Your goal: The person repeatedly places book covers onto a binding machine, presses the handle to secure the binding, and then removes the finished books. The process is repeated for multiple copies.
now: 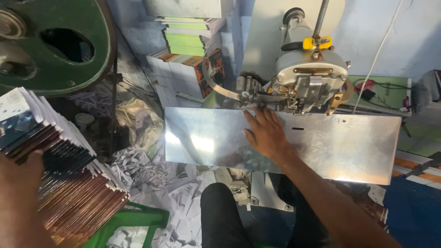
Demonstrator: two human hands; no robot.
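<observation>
While fanned on edge at far left, stack of booklets (55,156): likely heavy, glossy, slippery, best clamped by its spines. Left hand (20,183) pressed against it, grip unclear. Right hand (266,133) open, flat on steel table (358,147) below stitching head (308,78).

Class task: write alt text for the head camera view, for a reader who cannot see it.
A person's right hand lies flat on the shiny metal table of a stitching machine, fingers near its head. Their left hand steadies a fanned stack of booklets; paper trimmings litter the floor.
</observation>
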